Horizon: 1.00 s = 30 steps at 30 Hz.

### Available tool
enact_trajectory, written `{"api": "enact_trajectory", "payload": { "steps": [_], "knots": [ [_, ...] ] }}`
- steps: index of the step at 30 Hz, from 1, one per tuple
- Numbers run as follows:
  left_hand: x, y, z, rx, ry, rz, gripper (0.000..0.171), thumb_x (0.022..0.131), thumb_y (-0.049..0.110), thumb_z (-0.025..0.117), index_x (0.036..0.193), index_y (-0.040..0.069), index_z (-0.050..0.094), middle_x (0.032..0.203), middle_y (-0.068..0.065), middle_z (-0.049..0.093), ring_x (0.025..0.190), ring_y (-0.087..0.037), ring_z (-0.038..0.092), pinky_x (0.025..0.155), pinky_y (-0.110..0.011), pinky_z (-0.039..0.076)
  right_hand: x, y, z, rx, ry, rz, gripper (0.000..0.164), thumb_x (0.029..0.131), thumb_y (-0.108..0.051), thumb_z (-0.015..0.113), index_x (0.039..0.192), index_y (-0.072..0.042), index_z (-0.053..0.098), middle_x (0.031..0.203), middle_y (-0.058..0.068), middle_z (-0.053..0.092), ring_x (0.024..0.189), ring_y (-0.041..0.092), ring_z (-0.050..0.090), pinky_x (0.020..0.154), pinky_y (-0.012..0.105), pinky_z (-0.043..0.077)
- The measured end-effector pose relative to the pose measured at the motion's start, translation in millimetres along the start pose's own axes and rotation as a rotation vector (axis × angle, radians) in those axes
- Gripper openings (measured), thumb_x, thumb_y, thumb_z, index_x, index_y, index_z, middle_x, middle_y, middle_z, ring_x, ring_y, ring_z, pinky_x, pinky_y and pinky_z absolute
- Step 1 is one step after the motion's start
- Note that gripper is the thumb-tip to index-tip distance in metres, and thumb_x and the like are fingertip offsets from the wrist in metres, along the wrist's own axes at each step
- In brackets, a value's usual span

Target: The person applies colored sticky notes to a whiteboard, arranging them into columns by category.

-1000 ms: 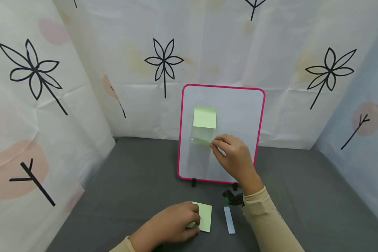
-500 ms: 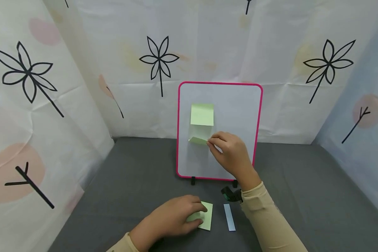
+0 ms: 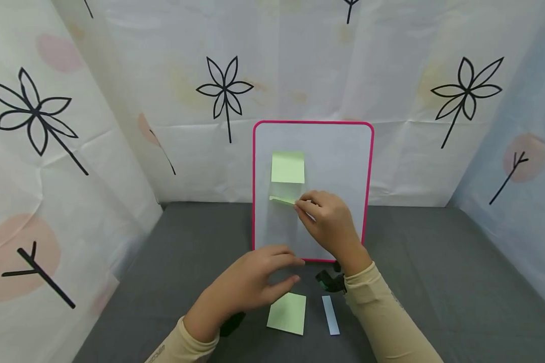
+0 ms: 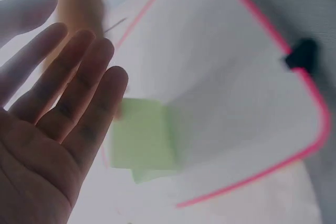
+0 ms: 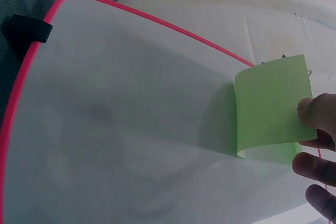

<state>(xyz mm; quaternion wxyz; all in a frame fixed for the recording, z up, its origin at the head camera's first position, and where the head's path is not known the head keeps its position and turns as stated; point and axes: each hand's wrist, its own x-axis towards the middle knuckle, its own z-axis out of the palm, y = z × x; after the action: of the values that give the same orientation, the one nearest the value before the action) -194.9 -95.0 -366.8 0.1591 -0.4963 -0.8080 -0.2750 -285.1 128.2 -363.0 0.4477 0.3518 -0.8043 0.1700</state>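
A whiteboard (image 3: 331,151) with a pink frame stands upright, a pale green sticky note (image 3: 288,167) flat on its upper left. Below that note, my right hand (image 3: 330,222) pinches the corner of a second green sticky note (image 5: 273,103) between thumb and finger; this note curls out from the board. In front of the board's lower edge hovers my left hand (image 3: 250,282), fingers extended and holding nothing; the left wrist view shows its open palm (image 4: 42,150). Beneath it on the table lies a pad of green sticky notes (image 3: 287,315).
A light blue strip (image 3: 330,315) lies right of the pad. Black feet (image 5: 29,29) support the board on the dark grey table (image 3: 200,237). White sheets with printed flowers (image 3: 224,88) surround the table at the back and sides.
My left hand has lifted off the sticky note pad and moved up toward the board, uncovering the pad. The right hand keeps its pinch on the note, with its loose part tilting slightly.
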Motion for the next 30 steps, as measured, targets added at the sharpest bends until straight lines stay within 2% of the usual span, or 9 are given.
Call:
{"api": "enact_trajectory", "payload": {
  "steps": [4, 10, 14, 17, 21, 23, 26, 30],
  "knots": [
    [17.7, 5.3, -8.9, -0.013, 0.058, 0.053, 0.016, 0.100, 0.019, 0.074, 0.114, 0.014, 0.077, 0.106, 0.010, 0.070, 0.090, -0.002, 0.063, 0.082, -0.013, 0.052, -1, 0, 1, 0.011, -0.024, -0.009, 0.007, 0.088, -0.007, 0.085, 0.094, -0.004, 0.083, 0.093, 0.010, 0.077, 0.074, 0.026, 0.070, 0.068, 0.039, 0.060],
    [34.8, 10.0, -28.4, -0.066, 0.140, 0.048, 0.019, 0.096, 0.013, 0.078, 0.114, 0.011, 0.078, 0.112, 0.004, 0.074, 0.102, -0.006, 0.067, 0.090, -0.018, 0.055, -2, 1, 1, 0.051, -0.074, -0.031, 0.008, 0.087, -0.006, 0.086, 0.095, -0.005, 0.083, 0.093, 0.009, 0.075, 0.077, 0.024, 0.069, 0.069, 0.037, 0.060],
    [38.6, 5.4, -42.0, -0.031, 0.218, -0.019, 0.023, 0.097, 0.014, 0.076, 0.119, 0.008, 0.076, 0.117, 0.000, 0.072, 0.109, -0.011, 0.067, 0.095, -0.027, 0.057, -2, 1, 2, 0.065, -0.104, -0.029, 0.012, 0.084, -0.005, 0.089, 0.094, -0.006, 0.083, 0.092, 0.008, 0.075, 0.077, 0.022, 0.068, 0.069, 0.036, 0.059],
    [36.0, -3.7, -47.2, 0.003, 0.252, -0.144, 0.025, 0.099, 0.015, 0.073, 0.123, 0.008, 0.075, 0.121, 0.001, 0.071, 0.113, -0.014, 0.068, 0.097, -0.033, 0.059, -2, 0, 3, 0.075, -0.120, -0.029, 0.011, 0.083, -0.006, 0.089, 0.092, -0.006, 0.082, 0.091, 0.007, 0.075, 0.076, 0.021, 0.068, 0.068, 0.035, 0.059],
    [32.6, -21.9, -40.8, 0.020, 0.234, -0.301, 0.027, 0.102, 0.014, 0.068, 0.128, 0.008, 0.073, 0.129, 0.000, 0.070, 0.119, -0.019, 0.069, 0.099, -0.039, 0.059, -1, -1, 4, 0.084, -0.144, -0.031, 0.012, 0.083, -0.007, 0.090, 0.090, -0.005, 0.081, 0.089, 0.006, 0.075, 0.075, 0.020, 0.068, 0.068, 0.033, 0.059],
    [32.5, -31.9, -33.4, 0.034, 0.212, -0.349, 0.028, 0.103, 0.013, 0.066, 0.130, 0.007, 0.073, 0.132, -0.002, 0.069, 0.122, -0.022, 0.068, 0.099, -0.041, 0.059, -2, -2, 5, 0.086, -0.161, -0.031, 0.011, 0.083, -0.006, 0.090, 0.090, -0.006, 0.081, 0.089, 0.005, 0.074, 0.076, 0.019, 0.068, 0.068, 0.033, 0.059],
    [33.0, -45.7, -21.8, 0.073, 0.180, -0.385, 0.029, 0.104, 0.012, 0.063, 0.131, 0.004, 0.072, 0.138, -0.008, 0.067, 0.127, -0.025, 0.067, 0.101, -0.044, 0.059, -3, -2, 7, 0.101, -0.191, -0.033, 0.010, 0.084, -0.006, 0.089, 0.091, -0.006, 0.082, 0.089, 0.004, 0.074, 0.077, 0.018, 0.067, 0.069, 0.032, 0.059],
    [35.0, -60.5, -7.5, 0.147, 0.146, -0.357, 0.030, 0.105, 0.008, 0.062, 0.132, -0.002, 0.071, 0.145, -0.017, 0.063, 0.131, -0.032, 0.065, 0.103, -0.047, 0.058, -5, -3, 9, 0.107, -0.215, -0.026, 0.010, 0.084, -0.005, 0.088, 0.091, -0.006, 0.082, 0.089, 0.004, 0.073, 0.077, 0.018, 0.068, 0.070, 0.032, 0.060]
  ]
}}
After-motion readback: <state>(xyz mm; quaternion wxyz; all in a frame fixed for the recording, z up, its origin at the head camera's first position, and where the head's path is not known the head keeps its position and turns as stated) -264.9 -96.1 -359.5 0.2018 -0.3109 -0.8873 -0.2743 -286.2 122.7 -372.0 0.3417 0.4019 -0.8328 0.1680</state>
